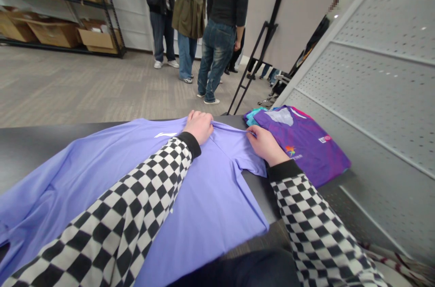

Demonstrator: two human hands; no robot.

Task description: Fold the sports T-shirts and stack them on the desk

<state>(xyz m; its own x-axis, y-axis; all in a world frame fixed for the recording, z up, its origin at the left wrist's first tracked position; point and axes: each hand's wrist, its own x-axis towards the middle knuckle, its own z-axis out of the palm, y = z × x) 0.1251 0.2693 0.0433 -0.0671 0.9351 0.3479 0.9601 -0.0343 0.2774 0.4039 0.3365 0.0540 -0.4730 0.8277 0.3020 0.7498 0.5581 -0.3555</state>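
One lavender shirt (210,196), spread face up before me on the table, a small white mark (165,135) on its upper part; two hands of mine, both on it: left hand (200,126), fingers curled and clamped on the shirt's far edge; right hand (267,142), just to the right, thumb and fingers pinched together on the same edge near the short sleeve, the cloth drawn in a narrow ridge between the two; two checked sleeves (136,205) in black and white, with black cuffs, the left one lying across the shirt.

One pile of garments just beside the shirt, to its right: one purple garment (306,142) on top, bearing one multicoloured emblem (290,150); some teal cloth (255,117) showing under it.

One dark tabletop (20,146) beneath the shirt; one grey perforated panel (374,92) to the shirt's right; one grey-brown floor (118,83) beyond it; one black stand (261,45) beyond its right side; three people (222,2) standing clearly beyond it, with partly hidden legs behind; one black rack (74,1) beyond its left side, two levels in view; at least six cardboard boxes (52,33) thereon.
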